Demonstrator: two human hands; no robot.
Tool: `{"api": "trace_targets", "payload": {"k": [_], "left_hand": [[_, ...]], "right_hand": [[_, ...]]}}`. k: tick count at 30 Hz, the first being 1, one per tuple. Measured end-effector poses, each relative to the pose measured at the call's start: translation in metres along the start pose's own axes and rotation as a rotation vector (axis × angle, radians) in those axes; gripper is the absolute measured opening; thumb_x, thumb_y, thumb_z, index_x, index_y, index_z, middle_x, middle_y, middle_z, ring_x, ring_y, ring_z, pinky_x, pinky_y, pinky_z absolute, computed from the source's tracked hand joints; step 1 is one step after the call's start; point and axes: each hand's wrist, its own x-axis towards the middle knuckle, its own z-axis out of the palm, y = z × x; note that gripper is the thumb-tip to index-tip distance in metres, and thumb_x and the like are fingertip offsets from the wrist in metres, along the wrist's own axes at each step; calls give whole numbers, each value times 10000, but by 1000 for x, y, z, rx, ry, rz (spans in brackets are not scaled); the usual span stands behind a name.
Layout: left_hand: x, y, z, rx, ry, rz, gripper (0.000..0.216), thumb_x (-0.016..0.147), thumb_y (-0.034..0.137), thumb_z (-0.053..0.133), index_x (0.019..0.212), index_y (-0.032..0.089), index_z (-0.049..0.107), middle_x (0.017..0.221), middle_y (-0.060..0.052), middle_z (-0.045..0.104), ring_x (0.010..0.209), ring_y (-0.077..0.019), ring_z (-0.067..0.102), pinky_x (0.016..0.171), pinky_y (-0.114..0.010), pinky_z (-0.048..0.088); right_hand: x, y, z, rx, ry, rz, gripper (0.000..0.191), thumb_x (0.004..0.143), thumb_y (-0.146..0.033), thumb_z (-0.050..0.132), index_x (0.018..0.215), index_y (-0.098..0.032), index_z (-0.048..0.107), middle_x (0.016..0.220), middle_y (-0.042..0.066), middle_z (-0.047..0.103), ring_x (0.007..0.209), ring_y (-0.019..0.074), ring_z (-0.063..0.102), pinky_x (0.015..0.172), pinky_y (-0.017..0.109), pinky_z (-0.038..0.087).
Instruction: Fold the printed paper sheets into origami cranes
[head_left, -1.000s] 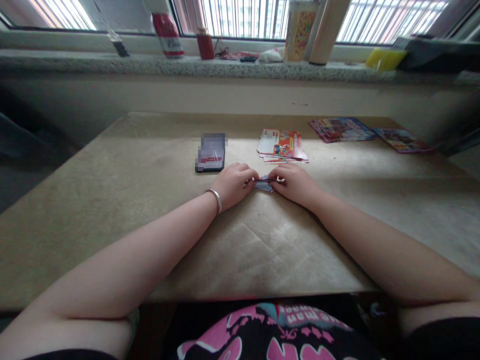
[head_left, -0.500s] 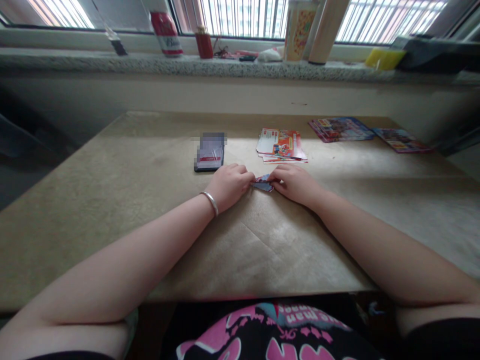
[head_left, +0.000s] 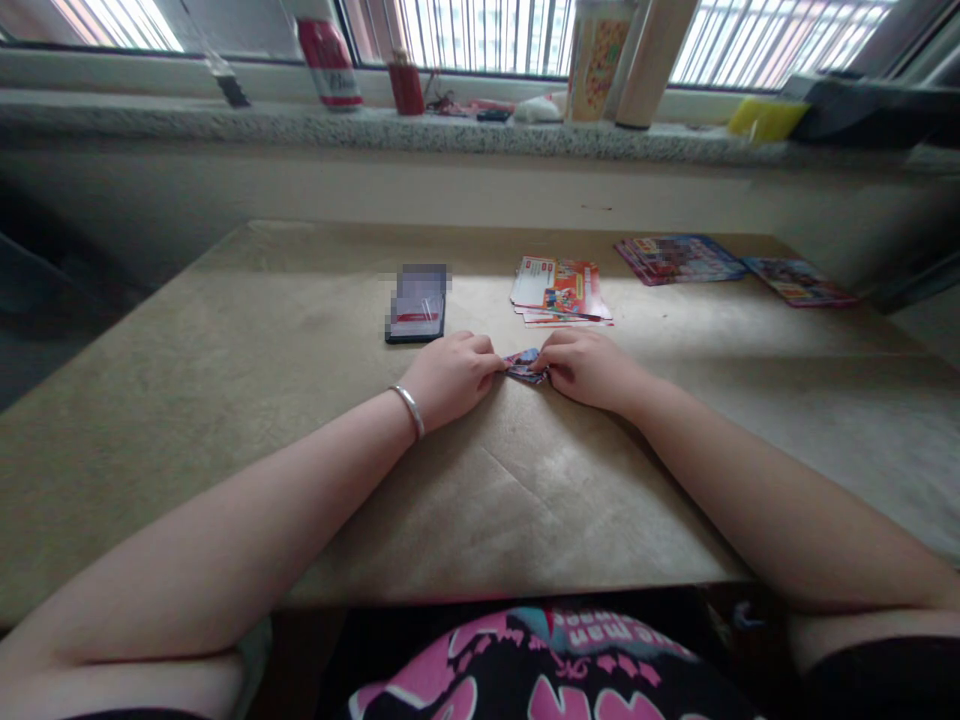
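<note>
Both hands: your left hand (head_left: 450, 375) and right hand (head_left: 592, 368) meet at the middle of the surface (head_left: 225, 400), knuckles up.
Folded paper: the small blue-and-red piece (head_left: 526, 365) lies on the surface between your two hands, touched by both.
Left fingers: curled together, tips pinched on the paper's left edge.
Right fingers: curled together, tips pinched on its right edge.
Wrist: a silver bangle (head_left: 409, 410) sits on your left wrist.
Phone: a dark phone (head_left: 417, 305) lies just beyond your left hand, apart from it.
Leaflets: a red-and-white stack (head_left: 559, 290) lies just beyond your right hand.
Far right: more coloured booklets (head_left: 679, 258) lie well apart, near the surface's back edge.
Windowsill: a red can (head_left: 328, 60) and other containers stand along it.
</note>
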Motion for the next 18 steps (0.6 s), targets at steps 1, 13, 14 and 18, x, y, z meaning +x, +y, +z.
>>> {"api": "trace_targets", "payload": {"k": [1, 13, 14, 18], "left_hand": [[-1, 3, -2, -2, -7, 0, 261, 913, 233, 489, 1023, 209, 724, 930, -73, 656, 843, -199, 580, 750, -320, 468], [-4, 17, 1, 53, 18, 37, 355, 945, 312, 438, 1225, 255, 648, 966, -92, 625, 854, -219, 531, 761, -350, 448], [-4, 18, 1, 58, 16, 34, 353, 942, 309, 439, 1218, 249, 652, 961, -94, 625, 855, -222, 532, 754, -350, 448], [-3, 22, -2, 81, 4, -13, 337, 925, 271, 452, 1172, 196, 669, 945, -104, 640, 848, -224, 551, 695, -337, 436]], "right_hand": [[0, -1, -1, -9, -8, -1, 303, 765, -85, 518, 927, -208, 744, 912, 59, 692, 857, 199, 609, 799, 308, 451], [4, -14, 7, -98, 37, 227, 210, 881, -354, 579, 977, -231, 718, 942, 58, 683, 872, 209, 615, 716, 310, 420], [5, -13, 8, -90, 32, 236, 249, 881, -382, 588, 1033, -231, 715, 953, 62, 683, 872, 210, 616, 726, 312, 423], [5, -7, 10, -109, 9, 207, 328, 897, -405, 579, 1148, -239, 713, 963, 79, 687, 865, 213, 622, 737, 318, 419]]}}
